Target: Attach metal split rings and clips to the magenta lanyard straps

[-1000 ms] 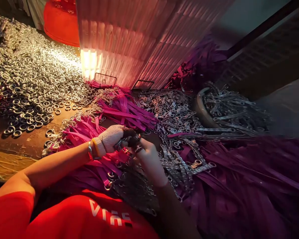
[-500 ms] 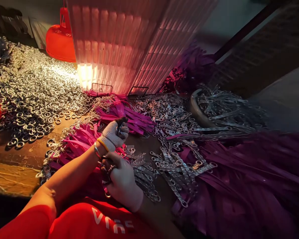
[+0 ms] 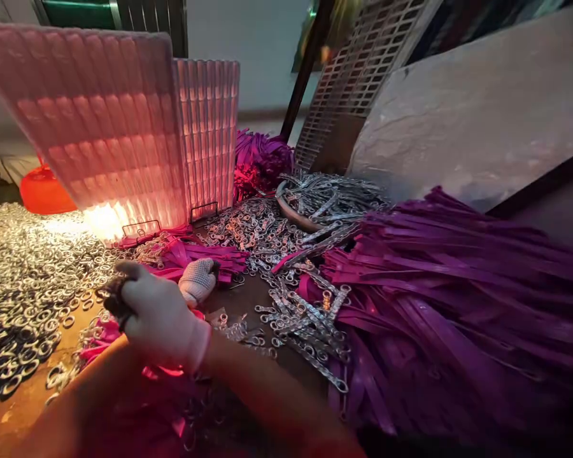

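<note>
My right hand, in a pale glove with dark fingertips, is closed and crosses over my left wrist. What it holds, if anything, is too dark to make out. Just beyond it, my left hand, in a white knitted glove, is also closed; its contents are hidden. Pink straps with pale ring ends lie behind the hands. More pink straps are partly covered by my arms. Small metal links lie right of my right wrist, and linked metal strips are farther right.
Loose metal rings cover the left side. Behind stand ribbed translucent panels and a red lamp. A bowl holds metal strips. Long purple straps fill the right side.
The view has turned to the right. My right hand has shifted left across my left wrist, from its place below my left hand. Both hands remain closed.
</note>
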Demonstrator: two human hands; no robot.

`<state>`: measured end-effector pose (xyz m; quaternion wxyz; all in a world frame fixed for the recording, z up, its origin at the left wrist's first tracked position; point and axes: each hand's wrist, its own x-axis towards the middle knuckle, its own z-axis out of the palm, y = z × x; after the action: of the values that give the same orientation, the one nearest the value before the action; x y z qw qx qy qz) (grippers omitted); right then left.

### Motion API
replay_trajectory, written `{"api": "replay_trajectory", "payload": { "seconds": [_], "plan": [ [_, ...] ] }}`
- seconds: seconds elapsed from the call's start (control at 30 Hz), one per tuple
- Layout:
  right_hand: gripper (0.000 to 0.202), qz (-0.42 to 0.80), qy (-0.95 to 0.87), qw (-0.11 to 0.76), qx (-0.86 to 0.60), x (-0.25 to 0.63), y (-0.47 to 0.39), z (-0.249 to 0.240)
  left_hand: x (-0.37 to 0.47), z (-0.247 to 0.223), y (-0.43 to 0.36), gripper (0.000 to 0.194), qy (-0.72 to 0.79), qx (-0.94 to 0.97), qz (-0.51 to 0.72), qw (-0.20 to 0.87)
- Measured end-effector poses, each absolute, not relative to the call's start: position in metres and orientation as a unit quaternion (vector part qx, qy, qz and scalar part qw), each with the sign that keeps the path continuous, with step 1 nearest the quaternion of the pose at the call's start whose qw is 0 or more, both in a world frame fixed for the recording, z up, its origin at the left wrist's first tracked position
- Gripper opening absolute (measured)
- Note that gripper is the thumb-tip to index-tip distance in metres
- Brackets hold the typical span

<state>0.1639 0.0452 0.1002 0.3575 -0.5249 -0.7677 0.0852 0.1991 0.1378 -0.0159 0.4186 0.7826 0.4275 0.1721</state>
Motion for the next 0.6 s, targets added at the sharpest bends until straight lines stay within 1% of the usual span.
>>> {"api": "replay_trajectory", "payload": {
  "seconds": [0.07,0.13,0.27,0.37,0.43,0.5,0.6],
  "plan": [
    [0.013,0.082,-0.753,0.384,-0.528,0.176,0.027,0.088,0.221,-0.015,0.153,0.030,0.411,0.819,0.142,0.373],
    [0.013,0.094,-0.723,0.411,-0.548,0.197,0.003,0.072,0.241,-0.016,0.166,0.031,0.405,0.836,0.117,0.350],
    [0.017,0.171,-0.642,0.470,-0.581,0.252,-0.030,0.035,0.265,-0.026,0.177,0.031,0.404,0.845,0.095,0.338],
    [0.027,0.243,-0.573,0.507,-0.596,0.288,-0.035,0.008,0.264,-0.025,0.172,0.018,0.388,0.841,0.114,0.359],
    [0.034,0.236,-0.547,0.496,-0.632,0.304,-0.033,-0.007,0.254,-0.017,0.166,0.008,0.375,0.832,0.126,0.389],
    [0.038,0.196,-0.538,0.450,-0.685,0.314,-0.031,-0.017,0.237,-0.006,0.155,0.001,0.364,0.815,0.118,0.435],
    [0.036,0.139,-0.554,0.374,-0.731,0.315,-0.027,-0.021,0.198,0.009,0.133,0.022,0.357,0.777,0.074,0.513]
  ]
}}
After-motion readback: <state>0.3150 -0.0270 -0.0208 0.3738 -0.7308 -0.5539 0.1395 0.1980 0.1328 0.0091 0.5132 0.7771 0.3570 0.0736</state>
